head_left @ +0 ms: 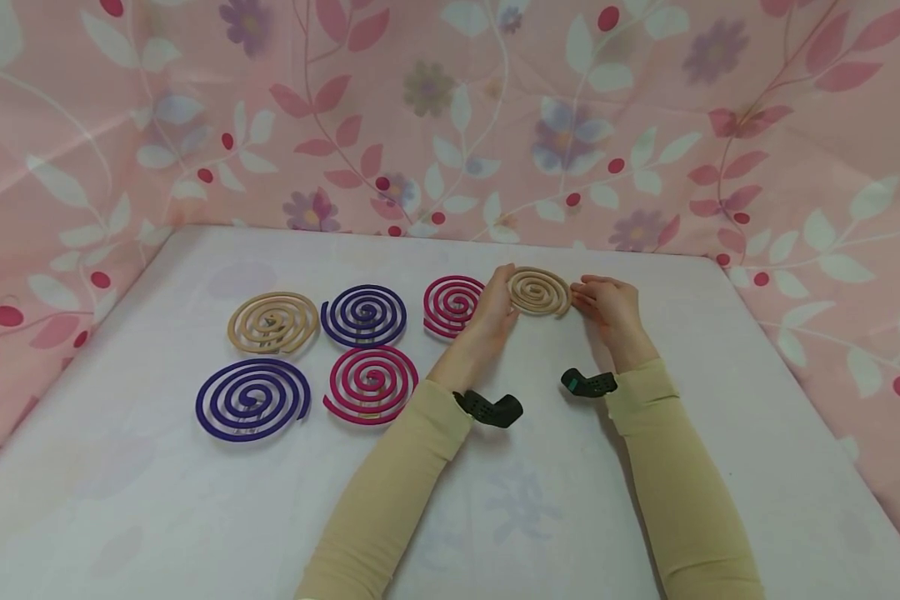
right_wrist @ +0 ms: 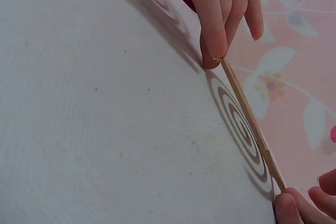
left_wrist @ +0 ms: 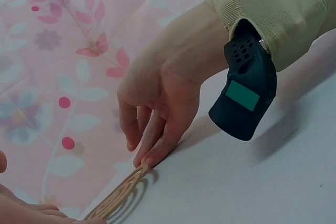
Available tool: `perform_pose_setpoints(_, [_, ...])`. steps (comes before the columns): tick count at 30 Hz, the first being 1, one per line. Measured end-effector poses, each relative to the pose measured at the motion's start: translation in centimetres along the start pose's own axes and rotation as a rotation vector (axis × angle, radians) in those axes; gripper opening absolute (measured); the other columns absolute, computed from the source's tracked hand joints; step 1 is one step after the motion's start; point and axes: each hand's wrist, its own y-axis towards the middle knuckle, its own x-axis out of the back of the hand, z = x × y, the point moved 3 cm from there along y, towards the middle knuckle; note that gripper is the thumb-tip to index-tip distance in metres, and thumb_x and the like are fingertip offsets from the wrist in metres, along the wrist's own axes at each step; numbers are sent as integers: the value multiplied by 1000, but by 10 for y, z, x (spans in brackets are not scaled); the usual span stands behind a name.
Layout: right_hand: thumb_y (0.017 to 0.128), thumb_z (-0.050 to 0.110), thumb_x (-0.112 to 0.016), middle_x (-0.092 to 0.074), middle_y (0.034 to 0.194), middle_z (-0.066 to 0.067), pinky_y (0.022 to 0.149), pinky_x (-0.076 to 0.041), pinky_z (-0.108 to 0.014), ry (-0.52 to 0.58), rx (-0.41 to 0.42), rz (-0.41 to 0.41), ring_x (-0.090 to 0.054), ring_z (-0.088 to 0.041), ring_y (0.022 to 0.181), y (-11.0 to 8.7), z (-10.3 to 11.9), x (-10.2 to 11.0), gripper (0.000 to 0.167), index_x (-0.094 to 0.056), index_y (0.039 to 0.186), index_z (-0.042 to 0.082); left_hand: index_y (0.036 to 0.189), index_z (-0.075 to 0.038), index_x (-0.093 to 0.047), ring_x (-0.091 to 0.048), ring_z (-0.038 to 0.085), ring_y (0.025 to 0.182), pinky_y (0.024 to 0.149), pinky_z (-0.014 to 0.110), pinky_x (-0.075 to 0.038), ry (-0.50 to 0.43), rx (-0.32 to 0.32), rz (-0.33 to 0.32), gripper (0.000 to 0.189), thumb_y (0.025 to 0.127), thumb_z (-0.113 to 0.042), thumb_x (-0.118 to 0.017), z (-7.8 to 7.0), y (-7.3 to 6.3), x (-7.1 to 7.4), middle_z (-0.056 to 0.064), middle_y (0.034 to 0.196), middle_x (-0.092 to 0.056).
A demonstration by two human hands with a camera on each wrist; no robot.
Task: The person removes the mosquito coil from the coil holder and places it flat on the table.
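A beige mosquito coil (head_left: 538,292) is held level between both hands, close over the white table, its spiral shadow below it in the right wrist view. My left hand (head_left: 492,304) pinches its left edge between thumb and fingertips. At the opposite edge, my right hand (head_left: 611,312) pinches the coil; its fingertips meet the rim in the left wrist view. Just left of my left hand is a pink coil (head_left: 450,302), partly covered by that hand. Another pink coil (head_left: 372,383) lies nearer, beside my left forearm.
Farther left are a purple coil (head_left: 364,314), a second beige coil (head_left: 273,322) and another purple coil (head_left: 251,400), with small metal stands showing beneath. The white table (head_left: 195,517) ends at a pink floral cloth (head_left: 420,108) behind.
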Motion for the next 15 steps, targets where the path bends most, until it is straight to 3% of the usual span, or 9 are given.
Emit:
perform_pose_setpoints(3, [99,0,-53,-68,96,-4,99,-52,-25,-6,-6,4,-69,-9,90,-1,1,0,50,-41,147,-6,158,-6,-23,-6,25,155,126,41,-11,-2,-15,7,63,103,-33,-39,-1,1,1,9,168,-12])
perform_pose_setpoints(8, [100,4,-53,-65,112,-8,105,-47,-28,-26,-15,11,-68,-12,100,-1,1,-2,50,-42,148,-4,158,-6,-24,-4,22,155,127,40,-9,4,-30,3,62,104,-32,-38,-2,0,2,6,168,-9])
perform_pose_setpoints(15, [96,-1,-56,-68,94,0,106,-46,-29,-15,-14,9,-68,-12,102,-1,1,-1,51,-44,145,-6,150,1,-33,-13,24,154,127,41,-9,-29,-57,33,57,103,-30,-38,-1,3,1,14,162,-27])
